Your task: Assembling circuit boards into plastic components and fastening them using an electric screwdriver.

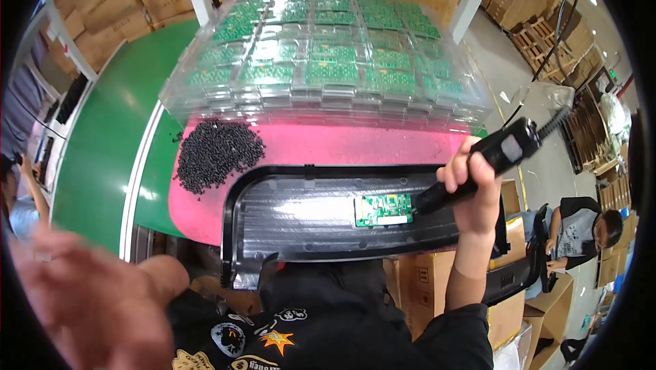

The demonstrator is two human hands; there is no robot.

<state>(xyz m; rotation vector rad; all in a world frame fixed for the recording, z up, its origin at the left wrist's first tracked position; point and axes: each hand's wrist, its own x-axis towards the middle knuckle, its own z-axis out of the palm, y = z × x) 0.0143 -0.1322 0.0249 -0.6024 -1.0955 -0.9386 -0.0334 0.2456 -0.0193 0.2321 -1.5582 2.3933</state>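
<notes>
My right hand is wrapped round a black electric screwdriver, tilted with its tip down to the left. The tip is at the right end of a small green circuit board; I cannot tell whether it touches. The board lies inside a long black plastic housing with a raised rim and a rounded left corner. Close to the camera at the lower left, my left hand is raised well away from the housing. It is smeared by motion, so its fingers cannot be read.
A pile of small black screws sits on the pink mat, left of the housing. Behind stand stacked clear trays of green boards. Cardboard boxes are at the lower right. People work at the far right and left.
</notes>
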